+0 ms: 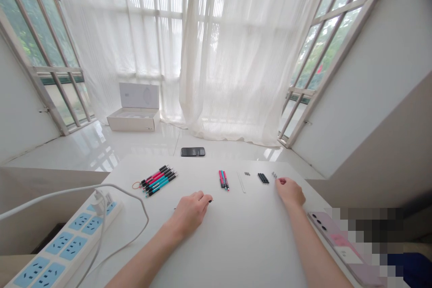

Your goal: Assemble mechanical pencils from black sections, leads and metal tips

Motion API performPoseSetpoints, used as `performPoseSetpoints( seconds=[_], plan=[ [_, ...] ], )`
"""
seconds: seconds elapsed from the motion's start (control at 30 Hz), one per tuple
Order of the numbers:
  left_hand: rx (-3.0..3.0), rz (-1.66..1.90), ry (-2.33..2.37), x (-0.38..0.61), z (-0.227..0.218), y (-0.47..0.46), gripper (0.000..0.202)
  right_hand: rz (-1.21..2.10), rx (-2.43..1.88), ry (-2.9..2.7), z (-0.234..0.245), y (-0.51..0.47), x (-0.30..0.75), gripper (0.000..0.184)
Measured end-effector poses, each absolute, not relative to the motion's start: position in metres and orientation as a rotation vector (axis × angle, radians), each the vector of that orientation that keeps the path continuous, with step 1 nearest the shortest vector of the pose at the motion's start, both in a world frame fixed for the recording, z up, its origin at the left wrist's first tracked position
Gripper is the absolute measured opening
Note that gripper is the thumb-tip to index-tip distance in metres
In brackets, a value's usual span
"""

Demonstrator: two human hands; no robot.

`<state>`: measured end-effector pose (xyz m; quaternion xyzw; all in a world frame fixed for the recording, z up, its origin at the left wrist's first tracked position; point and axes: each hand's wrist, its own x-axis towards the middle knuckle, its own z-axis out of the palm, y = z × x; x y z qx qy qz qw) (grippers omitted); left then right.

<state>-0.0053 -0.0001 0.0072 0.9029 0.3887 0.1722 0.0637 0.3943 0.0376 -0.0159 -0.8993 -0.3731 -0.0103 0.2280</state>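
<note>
1. Slim dark pen (209,201) held across the curled fingers of the left hand (191,213), both ends showing past the hand, over the white table (236,243).
2. Right hand (290,191) half open, fingers loosely curved, holding nothing, just beside small grey parts (274,175).
3. Between the hands, black pen barrels (263,178), a thin clear rod (240,182), and a small bunch of pink and teal pens (223,180).
4. Farther left, a slanted row of pink and teal pens (159,181), an orange rubber band (136,185) just beside their ends.
</note>
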Motion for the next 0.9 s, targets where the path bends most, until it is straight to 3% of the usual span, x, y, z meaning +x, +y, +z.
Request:
performPoseSetpoints(
  seconds=[0.9],
  plan=[
    [2.738,0.509,1.154,-0.004,0.006,0.001,0.024,0.003,-2.443,-1.044,-0.024,0.044,0.409,0.032]
  ],
)
